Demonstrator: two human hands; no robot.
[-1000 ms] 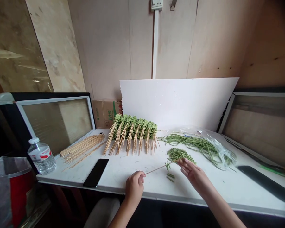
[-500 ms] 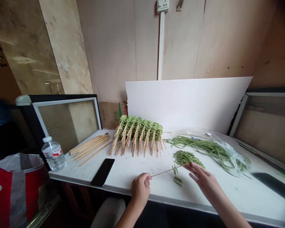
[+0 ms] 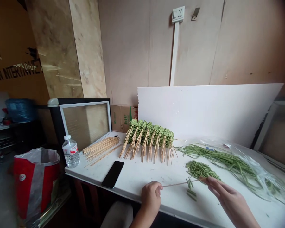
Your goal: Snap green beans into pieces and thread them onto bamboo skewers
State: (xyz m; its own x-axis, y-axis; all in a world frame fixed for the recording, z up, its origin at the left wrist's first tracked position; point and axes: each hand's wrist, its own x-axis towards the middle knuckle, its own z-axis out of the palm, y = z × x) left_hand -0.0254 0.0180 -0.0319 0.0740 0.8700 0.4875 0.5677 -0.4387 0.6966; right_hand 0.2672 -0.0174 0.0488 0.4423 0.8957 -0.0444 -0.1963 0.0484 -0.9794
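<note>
A thin bamboo skewer (image 3: 174, 184) spans the gap between my hands, just above the table. My left hand (image 3: 151, 197) is closed around its left end. The fingertips of my right hand (image 3: 224, 192) pinch near its other end; whether a bean piece is also between them cannot be made out. Short green bean pieces (image 3: 189, 182) sit about the skewer's middle, and a few loose cut pieces (image 3: 191, 194) lie below it. Behind my right hand is a heap of cut green bean pieces (image 3: 200, 169).
Loaded skewers (image 3: 152, 133) are stacked at the back, beside a bundle of bare skewers (image 3: 102, 148). A phone (image 3: 113, 174) and water bottle (image 3: 71, 152) are at left. Long green beans (image 3: 223, 158) lie in a plastic bag at right. A red bag (image 3: 23, 180) stands beside the table.
My view has swung left, so everything appears farther right. Both hands still hold the skewer in about the same place over the table.
</note>
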